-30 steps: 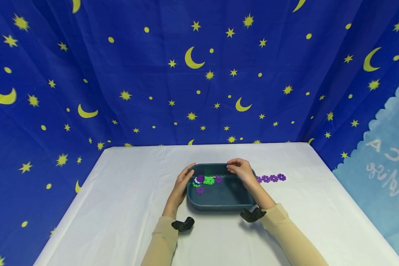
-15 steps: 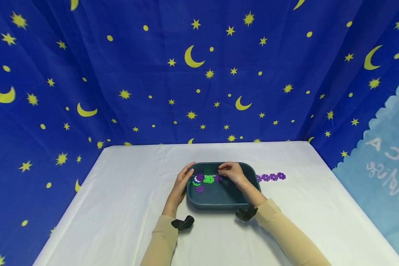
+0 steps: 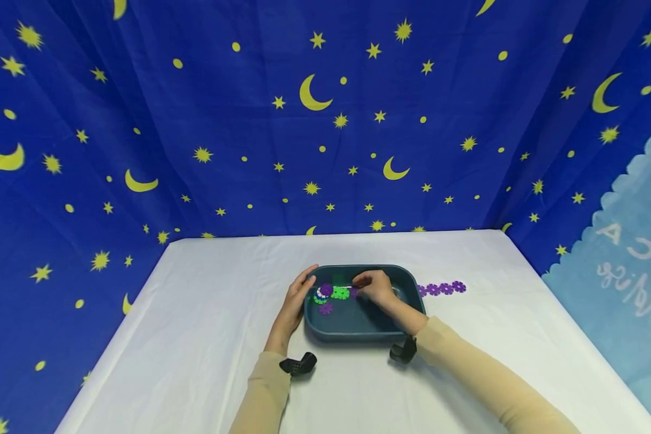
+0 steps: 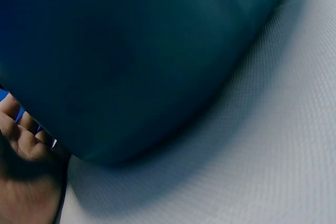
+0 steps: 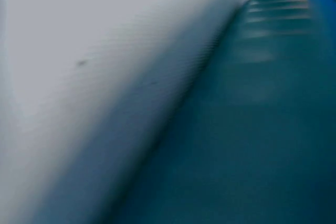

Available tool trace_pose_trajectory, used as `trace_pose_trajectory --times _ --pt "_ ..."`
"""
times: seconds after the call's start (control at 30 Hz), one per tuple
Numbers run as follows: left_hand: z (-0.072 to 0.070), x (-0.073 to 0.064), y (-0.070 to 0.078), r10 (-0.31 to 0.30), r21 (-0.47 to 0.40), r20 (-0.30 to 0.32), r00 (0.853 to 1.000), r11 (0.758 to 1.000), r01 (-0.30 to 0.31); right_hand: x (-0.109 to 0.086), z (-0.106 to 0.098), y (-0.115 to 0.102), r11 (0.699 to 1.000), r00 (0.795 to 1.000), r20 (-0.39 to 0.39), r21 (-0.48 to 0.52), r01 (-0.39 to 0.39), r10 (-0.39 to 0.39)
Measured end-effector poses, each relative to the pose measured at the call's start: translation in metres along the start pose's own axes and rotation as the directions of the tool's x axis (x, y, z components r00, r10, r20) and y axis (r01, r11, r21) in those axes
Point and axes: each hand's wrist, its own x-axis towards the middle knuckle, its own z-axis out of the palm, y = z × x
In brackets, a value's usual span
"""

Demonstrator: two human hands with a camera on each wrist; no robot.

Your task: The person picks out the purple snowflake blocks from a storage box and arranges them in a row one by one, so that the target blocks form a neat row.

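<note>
A dark teal plastic tub [image 3: 358, 335] stands on the table, with several interlocking snowflake discs toward its left end. My left hand [image 3: 293, 304] holds the tub's left side, thumb at the rim; in the left wrist view its fingers [image 4: 26, 129] lie along the outer wall. Inside the tub, my right hand [image 3: 377, 288] has its fingertips together on a purple snowflake disc [image 3: 354, 293], which they partly cover. Left of it lie bright green discs [image 3: 340, 293], a purple disc [image 3: 326, 290] over a white-and-blue one [image 3: 320, 296], and another purple disc [image 3: 325, 308] nearer me.
A chain of joined purple discs [image 3: 446, 289] lies on the white tablecloth [image 3: 222, 301], running right from the tub. A blue curtain [image 3: 260, 120] with stars and moons hangs behind and at both sides. A light blue cloth [image 3: 629, 241] with lettering hangs at right.
My right hand has moved left and down from the tub's far right rim to the purple disc inside, which tilted and is now partly covered. The left hand stays in place.
</note>
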Motion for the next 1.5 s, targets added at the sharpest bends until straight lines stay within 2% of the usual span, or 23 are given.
trace_pose_trajectory --times 0.3,0.6,0.73,0.97,1.2,1.37,1.5 --pt "0.0 -0.001 -0.005 0.028 0.029 -0.028 0.999 0.999 -0.027 -0.002 0.003 0.001 0.992 0.997 0.038 -0.112 0.066 -0.063" --pt "-0.001 -0.002 -0.006 0.037 0.051 -0.03 0.999 0.998 -0.036 -0.005 0.002 0.002 0.985 0.989 0.107 -0.128 0.115 -0.102" --pt "-0.002 -0.002 -0.006 0.026 0.043 -0.037 0.999 0.999 -0.025 -0.005 0.004 0.001 0.991 0.988 0.138 -0.099 0.088 -0.073" --pt "-0.002 -0.003 -0.001 0.004 0.032 -0.007 1.0 0.999 -0.004 -0.005 0.003 -0.001 0.999 0.993 0.115 0.016 -0.028 0.026" --pt "0.006 -0.014 0.018 0.015 0.06 0.001 1.0 0.998 -0.016 -0.004 -0.003 -0.007 0.981 0.986 0.13 0.151 -0.12 0.101" --pt "0.007 -0.015 0.02 0.011 0.058 0.001 1.0 0.998 -0.011 -0.004 -0.007 -0.008 0.973 0.987 0.128 0.194 -0.125 0.101" --pt "0.008 -0.014 0.02 0.014 0.047 0.006 1.0 0.999 -0.014 -0.006 -0.014 -0.008 0.964 0.992 0.097 0.247 -0.098 0.076"
